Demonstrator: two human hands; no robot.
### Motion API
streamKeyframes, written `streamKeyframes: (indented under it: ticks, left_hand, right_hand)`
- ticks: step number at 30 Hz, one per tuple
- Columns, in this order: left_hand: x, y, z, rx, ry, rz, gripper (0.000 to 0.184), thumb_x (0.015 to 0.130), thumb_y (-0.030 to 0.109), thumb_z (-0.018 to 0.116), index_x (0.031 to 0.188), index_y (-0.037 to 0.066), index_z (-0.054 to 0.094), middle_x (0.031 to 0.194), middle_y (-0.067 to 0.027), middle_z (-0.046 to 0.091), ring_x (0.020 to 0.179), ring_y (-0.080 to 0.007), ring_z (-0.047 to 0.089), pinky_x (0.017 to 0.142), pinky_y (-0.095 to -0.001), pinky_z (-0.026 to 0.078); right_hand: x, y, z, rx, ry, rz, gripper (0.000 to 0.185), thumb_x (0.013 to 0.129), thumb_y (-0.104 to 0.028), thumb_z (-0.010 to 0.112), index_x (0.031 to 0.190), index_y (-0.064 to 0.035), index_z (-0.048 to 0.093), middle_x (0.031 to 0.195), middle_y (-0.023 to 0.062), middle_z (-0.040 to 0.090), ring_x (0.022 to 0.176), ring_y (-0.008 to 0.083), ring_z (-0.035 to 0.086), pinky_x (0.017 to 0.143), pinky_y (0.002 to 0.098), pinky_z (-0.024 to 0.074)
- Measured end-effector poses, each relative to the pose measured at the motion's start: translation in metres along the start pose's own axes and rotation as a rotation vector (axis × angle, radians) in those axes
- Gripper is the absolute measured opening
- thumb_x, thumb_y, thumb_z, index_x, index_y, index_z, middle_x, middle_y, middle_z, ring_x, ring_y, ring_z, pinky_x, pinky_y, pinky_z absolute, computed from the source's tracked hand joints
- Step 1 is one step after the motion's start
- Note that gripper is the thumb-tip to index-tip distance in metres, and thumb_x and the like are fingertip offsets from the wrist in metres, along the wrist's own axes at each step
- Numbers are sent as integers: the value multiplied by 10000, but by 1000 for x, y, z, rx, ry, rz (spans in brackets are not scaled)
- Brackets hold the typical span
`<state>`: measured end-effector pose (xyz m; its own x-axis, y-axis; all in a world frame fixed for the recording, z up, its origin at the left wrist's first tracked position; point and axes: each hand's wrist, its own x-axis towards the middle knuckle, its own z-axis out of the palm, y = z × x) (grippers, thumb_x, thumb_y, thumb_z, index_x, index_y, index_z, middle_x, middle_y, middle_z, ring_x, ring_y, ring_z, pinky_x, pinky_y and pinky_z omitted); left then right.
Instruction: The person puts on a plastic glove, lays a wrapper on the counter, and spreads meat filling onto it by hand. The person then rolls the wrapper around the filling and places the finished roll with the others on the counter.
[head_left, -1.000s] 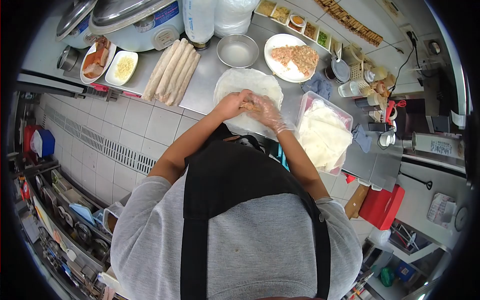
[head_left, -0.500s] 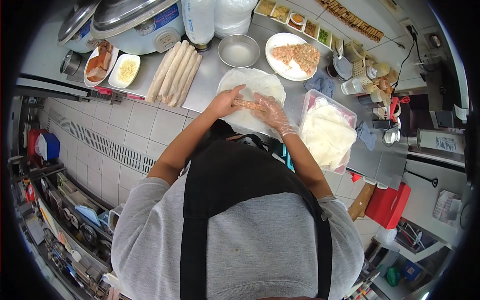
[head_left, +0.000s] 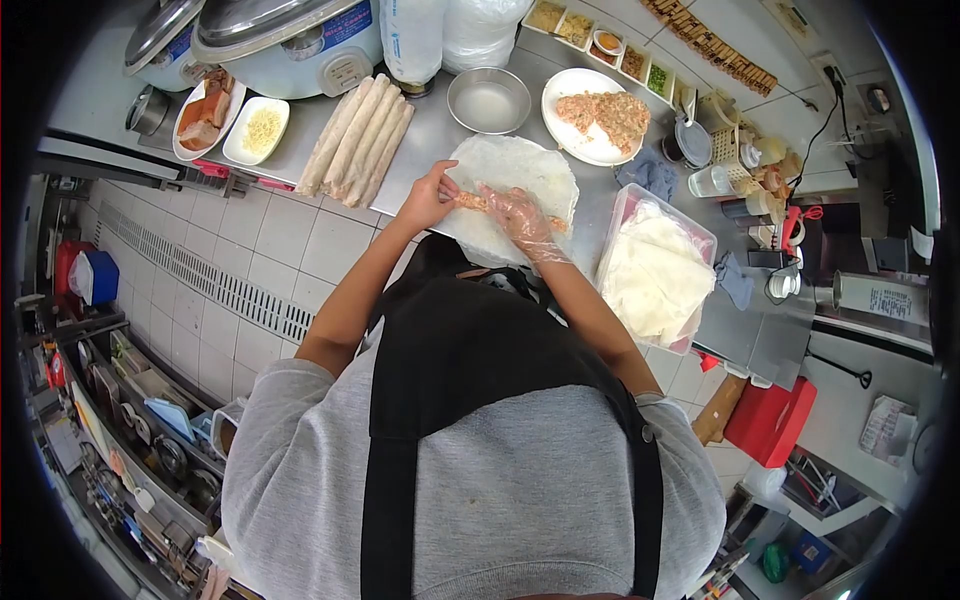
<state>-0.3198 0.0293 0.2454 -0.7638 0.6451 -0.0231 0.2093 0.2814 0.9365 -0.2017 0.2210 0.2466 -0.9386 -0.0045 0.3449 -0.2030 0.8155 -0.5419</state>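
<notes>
A round white wrapper [head_left: 515,160] lies at the counter's front edge with a line of pinkish minced filling [head_left: 472,201] across it. My left hand [head_left: 430,197] is bare, at the wrapper's left edge, its fingers apart beside the filling's left end. My right hand [head_left: 518,218], in a clear plastic glove, rests over the middle of the filling with its fingers pressed on it. More filling shows to the right of the glove. A white plate of minced filling [head_left: 618,112] stands behind, to the right.
Long pale rolls [head_left: 355,140] lie to the left. A metal bowl [head_left: 489,100] stands behind the wrapper. Stacked wrappers [head_left: 655,270] fill a clear box at right. Farther left are a dish of shreds [head_left: 262,131], a plate of meat pieces [head_left: 203,117] and rice cookers [head_left: 290,40].
The filling has been spread into a longer line across the wrapper. My left hand has moved to the left, away from my right hand. The view has shifted slightly.
</notes>
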Motion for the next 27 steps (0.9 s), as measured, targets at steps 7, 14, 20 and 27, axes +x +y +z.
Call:
streamKeyframes:
  ticks: [7,14,20,27]
  left_hand:
    - [0,4,4,158,95,26,720,587,10,804,1242,92,517,971,-97,610,920,-227,584,766,-341,541]
    - [16,12,12,407,-149,344,444,606,181,837,1016,92,693,975,-80,621,959,-284,540,885,-376,436]
    - [16,-4,10,330,-186,371,301,658,175,816,936,88,737,928,-70,627,948,-268,543,854,-360,453]
    - [15,-9,5,260,-149,333,299,661,184,823,945,119,756,914,-63,611,943,-262,535,859,-363,447]
  right_hand:
    - [10,-22,-26,4,-52,26,617,787,-166,694,1372,-169,501,904,117,643,837,311,581,873,436,461]
    - [-14,11,-75,-15,-152,260,976,669,-229,805,1493,-147,287,1059,112,660,1033,324,573,980,429,422]
    - [-40,27,-86,48,-233,434,999,663,-208,811,1500,-168,268,1143,116,660,1090,324,569,1014,426,404]
    - [-40,21,-83,51,-213,395,947,713,-210,771,1506,-171,255,1176,142,623,1124,340,530,1019,421,386]
